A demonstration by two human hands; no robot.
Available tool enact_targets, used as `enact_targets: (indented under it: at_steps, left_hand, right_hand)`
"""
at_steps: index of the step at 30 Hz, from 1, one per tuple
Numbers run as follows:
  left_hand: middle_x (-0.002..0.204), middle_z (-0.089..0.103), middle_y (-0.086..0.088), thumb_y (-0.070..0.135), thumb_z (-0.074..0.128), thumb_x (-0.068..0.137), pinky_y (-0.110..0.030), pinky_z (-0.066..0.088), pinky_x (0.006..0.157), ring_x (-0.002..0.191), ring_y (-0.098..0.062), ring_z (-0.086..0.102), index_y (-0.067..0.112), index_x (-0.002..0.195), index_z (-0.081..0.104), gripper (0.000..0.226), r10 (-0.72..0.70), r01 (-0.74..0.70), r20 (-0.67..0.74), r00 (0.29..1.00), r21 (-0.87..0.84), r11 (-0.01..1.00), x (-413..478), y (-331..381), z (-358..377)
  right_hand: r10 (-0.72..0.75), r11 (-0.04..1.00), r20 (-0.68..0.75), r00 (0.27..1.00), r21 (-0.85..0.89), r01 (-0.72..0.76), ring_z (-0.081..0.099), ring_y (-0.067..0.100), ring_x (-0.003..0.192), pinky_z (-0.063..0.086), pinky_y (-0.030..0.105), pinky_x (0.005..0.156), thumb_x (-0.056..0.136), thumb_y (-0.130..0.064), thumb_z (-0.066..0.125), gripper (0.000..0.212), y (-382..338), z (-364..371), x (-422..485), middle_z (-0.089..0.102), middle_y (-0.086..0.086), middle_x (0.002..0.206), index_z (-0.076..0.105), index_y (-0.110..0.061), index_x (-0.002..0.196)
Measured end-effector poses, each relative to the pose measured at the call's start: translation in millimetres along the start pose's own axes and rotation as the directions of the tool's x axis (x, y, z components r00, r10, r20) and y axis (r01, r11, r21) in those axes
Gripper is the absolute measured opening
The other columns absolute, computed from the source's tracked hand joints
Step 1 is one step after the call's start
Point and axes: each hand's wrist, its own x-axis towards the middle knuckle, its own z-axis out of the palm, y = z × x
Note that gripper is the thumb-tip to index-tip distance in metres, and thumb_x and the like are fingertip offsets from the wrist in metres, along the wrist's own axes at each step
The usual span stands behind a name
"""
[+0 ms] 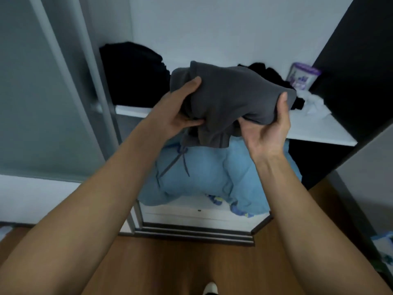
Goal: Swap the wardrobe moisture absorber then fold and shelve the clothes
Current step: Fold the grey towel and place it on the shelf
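Note:
A folded dark grey garment (229, 99) with dangling drawstrings is held in the air in front of the white wardrobe shelf (319, 130). My left hand (180, 111) grips its left side, thumb on top. My right hand (268, 126) supports its right side from below, thumb over the edge. On the shelf's far right corner stands a purple and white moisture absorber tub (303, 78). A stack of black clothes (134, 75) lies at the shelf's left. A loose black garment (270, 77) and a crumpled white cloth (312, 103) lie to the right.
A light blue quilt (212, 177) is bundled on the wardrobe floor below the shelf. A grey sliding door (42, 92) stands at the left and a dark panel (357, 71) at the right. Brown wooden floor (180, 262) lies beneath me.

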Motion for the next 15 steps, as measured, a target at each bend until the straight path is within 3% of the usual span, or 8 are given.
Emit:
enact_targets:
  at_steps: [4,7,10,13,15]
  left_hand:
    - [0.117,0.070,-0.011,0.023,0.079,0.080,-0.056,0.059,0.080,0.107,-0.030,0.067,0.012,0.123,0.063,0.046,0.184,-0.176,-0.083,0.979,0.092,0.980,40.6,48.5,31.2]
    - [0.114,0.072,-0.010,0.023,0.076,0.079,-0.054,0.059,0.082,0.107,-0.030,0.068,0.010,0.118,0.065,0.043,0.296,-0.289,-0.070,0.953,0.096,0.953,71.8,70.1,44.5]
    - [0.113,0.073,-0.009,0.024,0.076,0.076,-0.047,0.059,0.082,0.106,-0.029,0.069,0.009,0.119,0.065,0.047,0.370,-0.366,-0.081,0.925,0.068,0.928,107.8,77.1,42.6]
    - [0.103,0.076,-0.010,0.020,0.073,0.075,-0.040,0.058,0.076,0.098,-0.028,0.072,0.007,0.111,0.067,0.039,0.374,-0.364,-0.169,0.912,0.086,0.927,148.2,64.2,22.4]
    - [0.089,0.074,-0.009,0.015,0.067,0.073,-0.037,0.058,0.069,0.087,-0.028,0.070,0.008,0.098,0.069,0.026,0.308,-0.230,-0.328,0.893,0.256,0.939,169.1,46.0,0.0]
  right_hand:
    - [-0.036,0.998,0.002,0.999,-0.054,0.036,0.062,0.031,0.116,0.050,0.045,0.102,0.097,-0.047,0.054,0.051,-9.1,28.4,64.5,0.066,0.018,0.125,0.063,-0.006,0.127]
    - [-0.080,0.995,0.009,0.997,-0.052,0.081,0.068,0.031,0.102,0.054,0.044,0.092,0.088,-0.036,0.065,0.042,-16.1,42.7,113.9,0.071,0.017,0.115,0.070,-0.005,0.117]
    - [-0.077,0.993,0.026,0.997,-0.088,0.079,0.071,0.029,0.090,0.054,0.038,0.080,0.078,-0.030,0.065,0.030,-19.4,38.7,160.6,0.074,0.012,0.103,0.078,-0.010,0.096]
    - [0.023,0.978,0.019,1.000,-0.207,-0.018,0.064,0.025,0.085,0.045,0.031,0.072,0.074,-0.022,0.055,0.022,-6.9,2.4,195.3,0.069,0.007,0.094,0.075,-0.014,0.082]
    - [0.116,0.877,-0.092,0.989,-0.457,-0.146,0.053,0.020,0.075,0.039,0.027,0.064,0.071,-0.009,0.049,0.013,7.0,-37.5,203.9,0.058,0.004,0.078,0.061,-0.012,0.065]
